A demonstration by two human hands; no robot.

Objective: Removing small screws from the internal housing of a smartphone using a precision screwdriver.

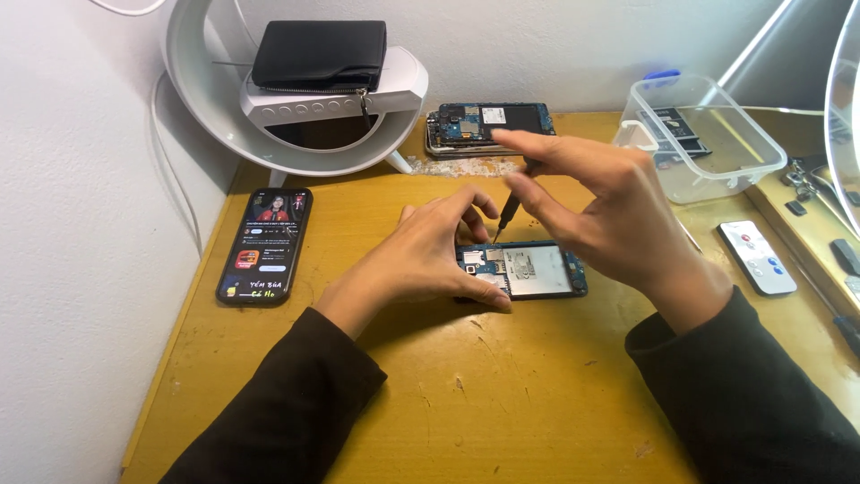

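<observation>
1. At the centre of the frame, my left hand (421, 260) clamps the left end of an opened black smartphone with its back cover off and blue circuit board showing (528, 271), thumb along its near edge and fingers curled over the far edge, pinning it flat on the scuffed yellow wooden table (502, 394).
2. My right hand (600, 202) hovers just above that phone, fingertips pinched around the top of a slim black screwdriver (507, 215) that tilts down, its tip touching the board near the phone's upper left corner.
3. Upper centre, a second stripped phone with a silver rim (488, 125) lies well apart from the first.
4. At left, a black smartphone with a lit screen (265, 246) lies face up.
5. Behind it, a white crescent-shaped lamp stand (296, 99) carries a black zip wallet (320, 54).
6. Upper right, a clear plastic box (708, 134) holds phone parts; just below it lies a small white remote with coloured buttons (757, 258).
</observation>
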